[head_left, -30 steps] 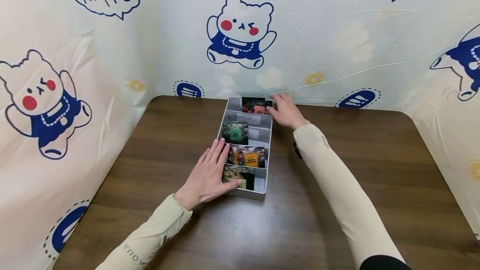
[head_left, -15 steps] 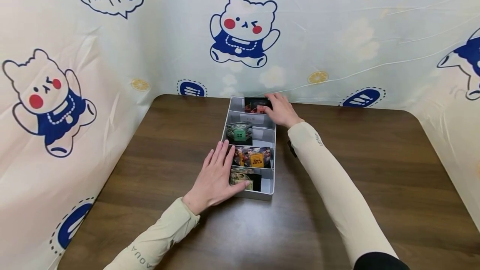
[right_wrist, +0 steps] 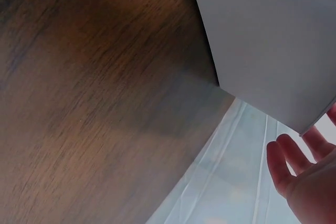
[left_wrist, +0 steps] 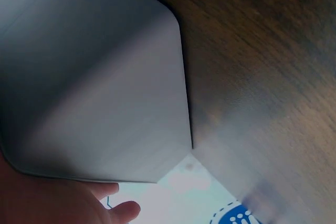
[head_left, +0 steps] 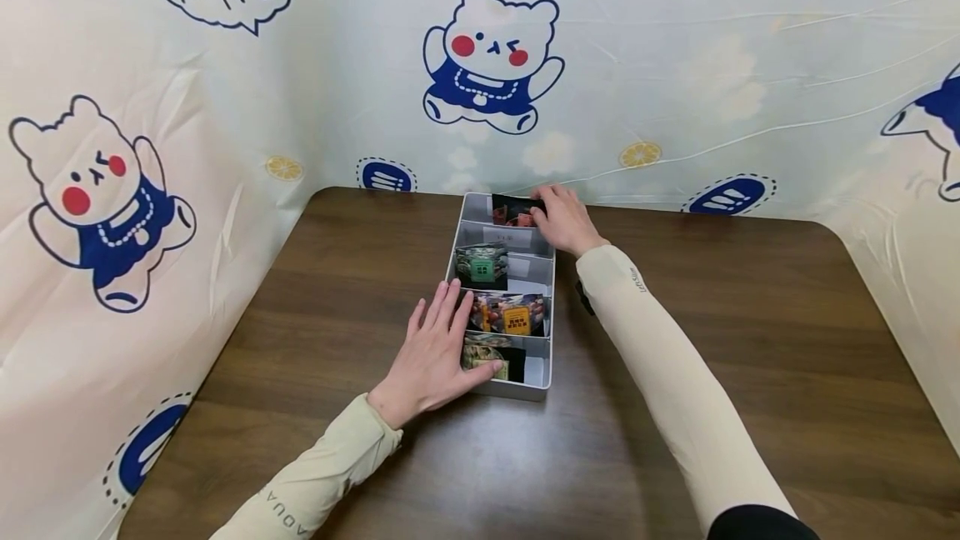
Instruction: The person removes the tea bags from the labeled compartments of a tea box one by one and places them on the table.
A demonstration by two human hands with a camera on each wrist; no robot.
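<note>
A long grey divided box [head_left: 513, 391] lies on the table, pointing away from me. My left hand [head_left: 427, 357] rests along its left rim, fingers straight and spread, thumb reaching over the near compartment. In the left wrist view that hand [left_wrist: 52, 198] sits against the box wall. At the far right corner, my right hand [head_left: 566, 222] has its thumb in front of the right end of a red and black packet [head_left: 510, 211], with fingers behind. The right wrist view shows bent fingers of this hand [right_wrist: 310, 171] at the rim; the packet is hidden there.
Packets stand in other compartments: a green one [head_left: 482, 267], an orange one [head_left: 506, 313] and a yellow-green one [head_left: 487, 357]. Around the brown wooden table [head_left: 712, 357] hangs a pale curtain [head_left: 637, 65] with bear drawings; it rises just behind the box.
My right hand has shifted left over the far compartment, and the red and black packet sits lower behind its divider. The left hand keeps its place on the box.
</note>
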